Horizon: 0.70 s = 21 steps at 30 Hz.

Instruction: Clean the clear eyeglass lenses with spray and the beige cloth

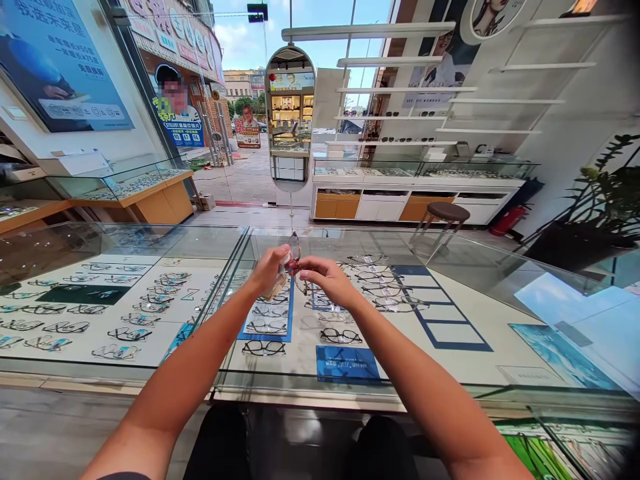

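Note:
Both my arms reach out over a glass display counter (450,257). My left hand (269,268) and my right hand (326,277) meet above the glass and together pinch a pair of eyeglasses (295,248), held upright between them. The left hand also seems to hold a pale cloth or tag under the frame; I cannot make it out. Both hands have their fingers closed on the frame. Under the glass lie several rows of eyeglass frames (265,327) on white and blue trays.
An oval mirror (289,117) stands on the counter's far edge. A round stool (447,213) sits beyond it, before a white wall cabinet with shelves of glasses (415,193). A potted plant (600,207) is at right, another glass counter (135,183) at left.

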Each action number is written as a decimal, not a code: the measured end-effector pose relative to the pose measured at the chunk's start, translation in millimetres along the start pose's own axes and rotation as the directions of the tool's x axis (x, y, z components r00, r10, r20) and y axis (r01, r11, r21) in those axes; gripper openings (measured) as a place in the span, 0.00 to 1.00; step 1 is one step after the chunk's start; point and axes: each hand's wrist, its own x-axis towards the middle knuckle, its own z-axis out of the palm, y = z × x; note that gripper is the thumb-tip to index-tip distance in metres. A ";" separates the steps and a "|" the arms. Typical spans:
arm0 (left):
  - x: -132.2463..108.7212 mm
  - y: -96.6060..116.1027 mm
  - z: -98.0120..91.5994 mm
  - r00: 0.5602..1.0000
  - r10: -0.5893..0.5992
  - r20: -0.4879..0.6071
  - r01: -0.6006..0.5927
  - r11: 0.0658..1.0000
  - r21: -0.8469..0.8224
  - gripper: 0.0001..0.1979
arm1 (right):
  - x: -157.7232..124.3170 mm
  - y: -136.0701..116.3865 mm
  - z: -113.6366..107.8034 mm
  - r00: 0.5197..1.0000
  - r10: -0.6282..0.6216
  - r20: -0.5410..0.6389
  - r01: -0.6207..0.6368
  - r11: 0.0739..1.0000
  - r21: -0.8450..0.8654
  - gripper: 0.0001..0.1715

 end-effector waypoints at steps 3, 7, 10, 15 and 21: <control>0.4 -0.5 -1.5 1.000 0.020 -0.002 -0.020 1.000 0.005 0.38 | 0.7 -0.4 -0.4 1.000 0.004 -0.004 -0.004 0.999 0.043 0.16; -1.3 3.3 -0.9 0.998 0.062 0.032 -0.065 0.989 0.133 0.39 | 3.4 -0.7 -3.5 0.992 0.018 -0.123 -0.005 0.994 0.109 0.18; -3.5 6.9 3.8 0.990 0.028 0.138 -0.056 0.979 0.198 0.38 | 5.6 -0.8 -6.4 0.977 0.038 -0.210 -0.009 0.991 0.134 0.20; -5.4 7.9 11.3 0.980 0.036 0.196 -0.075 0.978 0.196 0.37 | 7.5 1.2 -6.9 0.972 0.061 -0.226 -0.021 0.984 0.176 0.20; -6.6 5.1 12.6 0.981 0.039 0.190 -0.077 0.977 0.196 0.36 | 7.6 4.1 -5.5 0.974 0.080 -0.213 -0.027 0.971 0.238 0.21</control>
